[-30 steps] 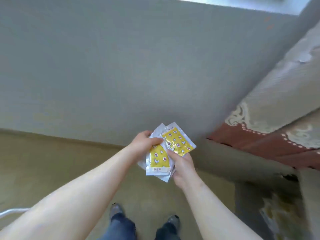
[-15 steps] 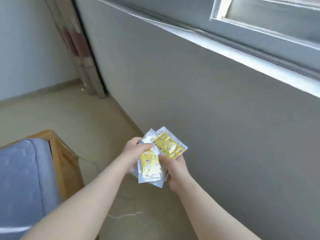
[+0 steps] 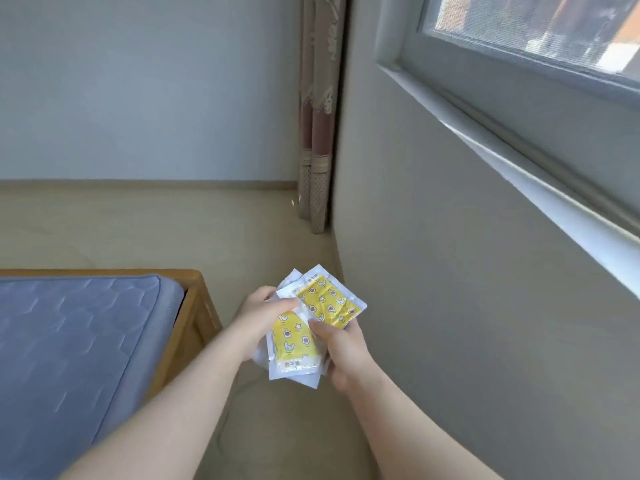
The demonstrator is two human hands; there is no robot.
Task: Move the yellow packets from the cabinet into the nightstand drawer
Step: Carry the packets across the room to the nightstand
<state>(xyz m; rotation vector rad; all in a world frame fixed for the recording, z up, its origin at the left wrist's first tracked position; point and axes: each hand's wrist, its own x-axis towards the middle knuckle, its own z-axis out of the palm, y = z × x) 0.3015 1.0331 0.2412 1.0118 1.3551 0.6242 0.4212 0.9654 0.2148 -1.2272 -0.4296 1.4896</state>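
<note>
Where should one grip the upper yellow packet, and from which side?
I would pinch the upper yellow packet at its right corner, from the right: it fans clear of the stack, while the left hand and right hand cover its lower edges.

Bare arms are extending forward and converging as the left hand (image 3: 261, 318) and the right hand (image 3: 343, 353) are meeting out front, each gripping the yellow packets (image 3: 327, 306) between thumb and curled fingers.
</note>
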